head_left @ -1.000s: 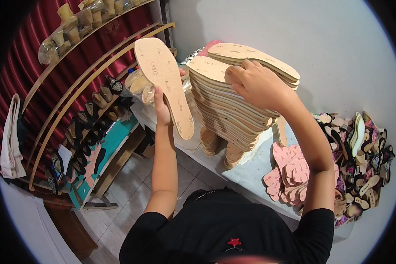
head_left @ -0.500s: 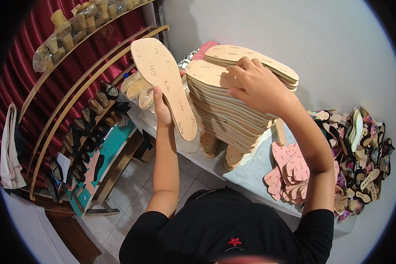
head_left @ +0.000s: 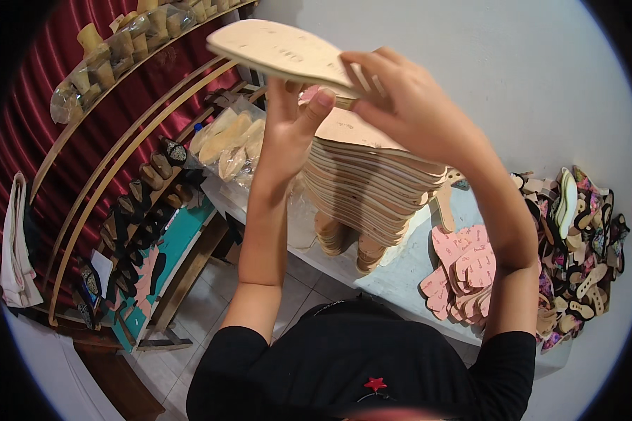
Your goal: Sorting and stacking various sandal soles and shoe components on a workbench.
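Seen from the head camera, both hands are raised near the top centre of the frame, holding one tan shoe sole (head_left: pixel 281 50) between them. The sole lies almost flat, its length running from the upper left toward the centre. The left hand (head_left: pixel 291 126) comes up from below, fingers closed under the sole's near edge, thumb tip pressed against its underside. The right hand (head_left: pixel 407 105) reaches in from the right, fingers curled over the sole's right end and gripping it from above.

Just below the hands, in the middle of the frame, stands a tall stack of soles (head_left: pixel 365 189) of the same tan colour, leaning slightly, on a pale blue table (head_left: pixel 400 277). The held sole is above this stack and apart from it.

To the right of the stack, a pile of pink soles (head_left: pixel 463 270) lies on the table. Further right, at the frame's edge, is a heap of mixed coloured sole pieces (head_left: pixel 583 238).

On the left, curved wooden shelves (head_left: pixel 119 182) carry dark shoes, with clear bags of pale pieces (head_left: pixel 232 144) near the stack. A white cloth (head_left: pixel 14 245) hangs at the far left.
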### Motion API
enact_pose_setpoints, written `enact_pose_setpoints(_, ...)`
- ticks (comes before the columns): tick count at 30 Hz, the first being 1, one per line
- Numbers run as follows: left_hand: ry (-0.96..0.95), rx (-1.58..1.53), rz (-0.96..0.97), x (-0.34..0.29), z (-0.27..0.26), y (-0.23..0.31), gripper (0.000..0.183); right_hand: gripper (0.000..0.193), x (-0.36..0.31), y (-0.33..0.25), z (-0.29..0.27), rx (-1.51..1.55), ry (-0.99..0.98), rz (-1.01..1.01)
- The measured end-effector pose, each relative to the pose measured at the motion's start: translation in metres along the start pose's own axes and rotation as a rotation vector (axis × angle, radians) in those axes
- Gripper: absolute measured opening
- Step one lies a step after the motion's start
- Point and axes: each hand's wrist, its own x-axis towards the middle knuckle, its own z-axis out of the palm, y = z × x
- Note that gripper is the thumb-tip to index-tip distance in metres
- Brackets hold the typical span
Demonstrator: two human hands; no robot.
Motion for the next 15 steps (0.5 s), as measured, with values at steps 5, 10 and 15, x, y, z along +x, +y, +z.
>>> enact_pose_setpoints(5, -0.125, 0.678, 0.006, 0.004, -0.024, -0.01, 0.052, 0.04, -0.003, 0.063, -0.016, -0.191, -0.099, 0.183)
enact_pose_setpoints(10, -0.252, 0.985, 0.002, -0.004, -0.015, -0.023, 0.055, 0.039, -0.006, 0.095, -0.011, -0.152, -0.248, 0.382)
enact_pose_setpoints(15, -0.258, 1.1, 0.008, -0.005, -0.014, -0.031, 0.056, 0.04, -0.007, 0.097, -0.009, -0.134, -0.322, 0.459)
